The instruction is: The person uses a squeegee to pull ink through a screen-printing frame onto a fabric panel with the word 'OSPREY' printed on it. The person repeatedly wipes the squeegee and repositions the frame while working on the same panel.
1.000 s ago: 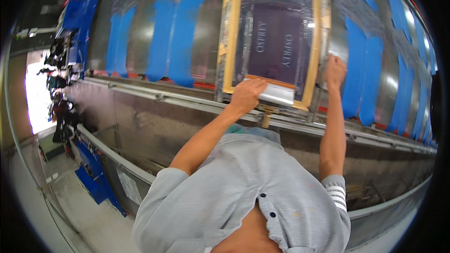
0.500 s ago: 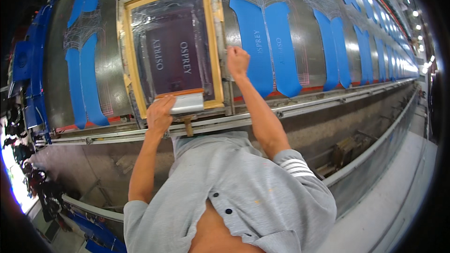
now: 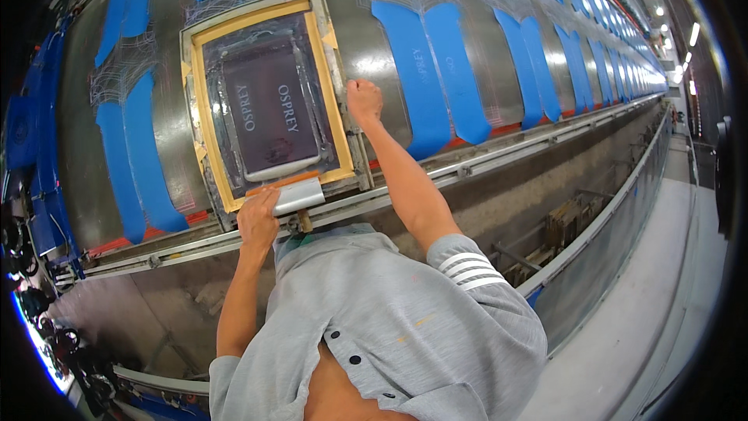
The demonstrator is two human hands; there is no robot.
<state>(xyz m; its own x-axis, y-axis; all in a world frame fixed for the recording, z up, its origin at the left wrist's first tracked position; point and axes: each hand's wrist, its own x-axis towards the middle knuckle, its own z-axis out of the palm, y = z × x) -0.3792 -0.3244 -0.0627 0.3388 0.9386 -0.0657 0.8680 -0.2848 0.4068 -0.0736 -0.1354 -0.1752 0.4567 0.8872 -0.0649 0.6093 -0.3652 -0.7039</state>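
Note:
A silk-screen frame (image 3: 191, 101) lies on the long table, with a metal rim, yellow tape inside it and a dark mesh panel (image 3: 265, 113) bearing pale lettering. My left hand (image 3: 257, 216) is closed round the left end of a squeegee (image 3: 300, 196), which has a silver holder and an orange blade edge. The squeegee lies across the near end of the screen. A pale band (image 3: 284, 169) crosses the mesh just beyond it. At the frame's right side, my right hand (image 3: 364, 103) is closed against the rim; its fingertips are partly hidden.
Blue cut fabric pieces (image 3: 456, 70) lie in pairs along the grey table, both left and right of the frame. A metal rail (image 3: 499, 157) runs along the near table edge. Another railing (image 3: 600, 245) borders the walkway at right. Blue equipment (image 3: 31, 129) stands at far left.
My view has turned and shifted, so the table looks tilted. Both hands keep their places on the squeegee and the frame. A pale band now shows on the mesh beyond the squeegee.

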